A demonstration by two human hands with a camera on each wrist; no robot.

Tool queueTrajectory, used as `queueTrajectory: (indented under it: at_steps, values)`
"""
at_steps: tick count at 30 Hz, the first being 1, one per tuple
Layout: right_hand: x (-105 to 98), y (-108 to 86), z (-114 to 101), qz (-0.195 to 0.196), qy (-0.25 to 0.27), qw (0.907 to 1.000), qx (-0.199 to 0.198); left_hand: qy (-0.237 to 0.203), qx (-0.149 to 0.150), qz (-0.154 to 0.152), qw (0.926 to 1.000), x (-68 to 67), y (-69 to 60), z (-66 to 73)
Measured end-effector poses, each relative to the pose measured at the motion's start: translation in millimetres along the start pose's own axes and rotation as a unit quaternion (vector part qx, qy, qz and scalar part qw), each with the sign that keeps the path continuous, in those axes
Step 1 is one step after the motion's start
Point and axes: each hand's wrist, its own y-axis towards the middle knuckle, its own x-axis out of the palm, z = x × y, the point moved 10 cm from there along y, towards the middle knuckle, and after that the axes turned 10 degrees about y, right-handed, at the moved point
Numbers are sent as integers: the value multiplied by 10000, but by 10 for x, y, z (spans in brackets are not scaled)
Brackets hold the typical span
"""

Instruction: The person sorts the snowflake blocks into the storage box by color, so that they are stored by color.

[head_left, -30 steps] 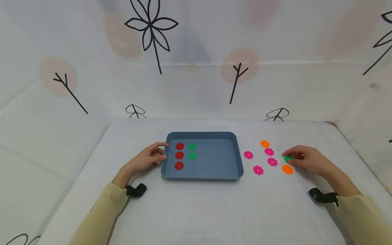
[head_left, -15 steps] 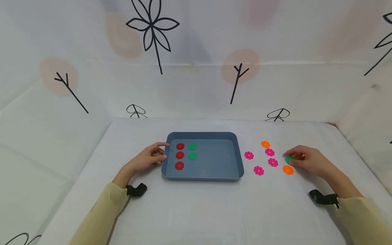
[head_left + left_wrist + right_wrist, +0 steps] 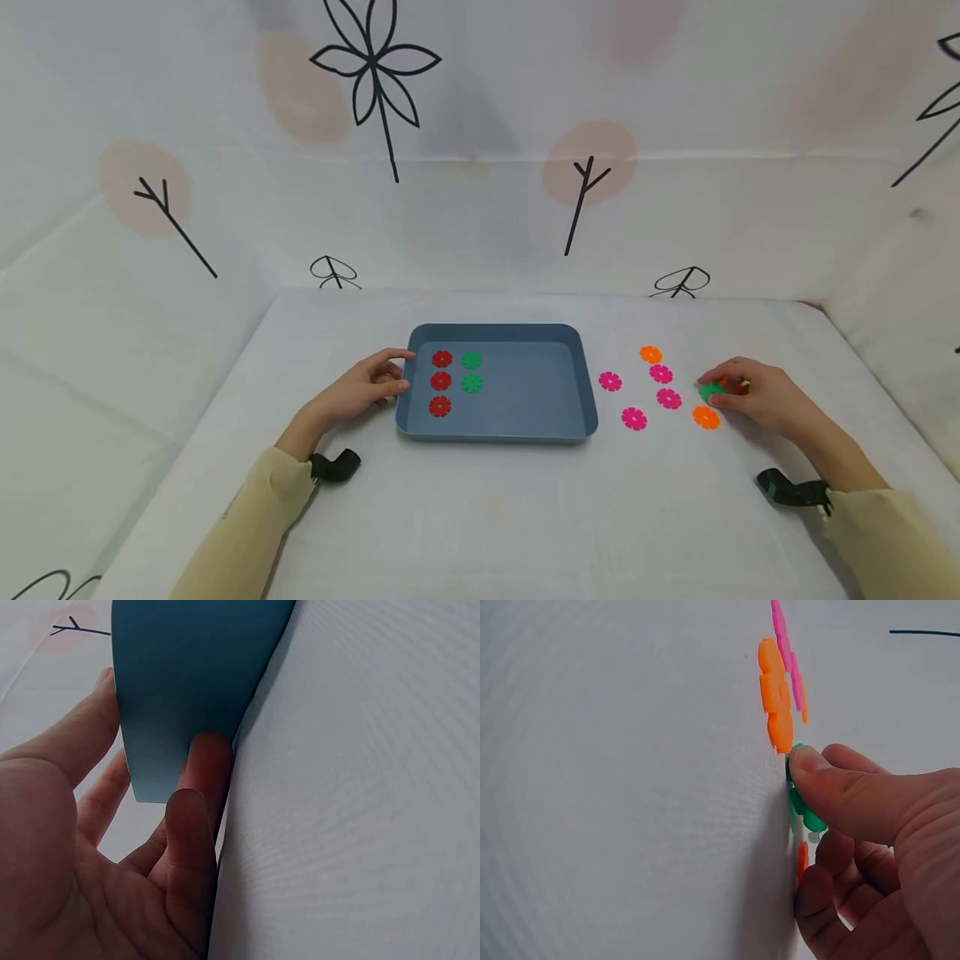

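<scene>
Across white counter [image 3: 525, 517], right hand [image 3: 765, 402] is pinching notched green plastic disc [image 3: 708, 391]; relaxed left hand [image 3: 360, 389] is touching rectangular blue-grey tray [image 3: 532, 387].

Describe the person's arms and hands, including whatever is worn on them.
Both arms are clothed in pale yellow-green: the left sleeve and right sleeve reach down close to the wrists. Next to the cuffs sit a black left wrist device and a black right wrist device. The left hand and right hand are bare, no gloves showing.
</scene>
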Motion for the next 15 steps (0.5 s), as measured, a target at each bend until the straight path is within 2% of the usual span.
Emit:
queueTrajectory:
  at_steps: [5,12,15]
  values:
    - [-9,2,21,-18,15,10000,47,-10,-17,7,10000,3,2,-8]
    - [-33,-1,50,50,-9,9998,198,-20,-74,0,10000,33,142,-313]
    - [-48,-8,46,86,-32,9998,173,-40,-21,12,10000,27,145,-332]
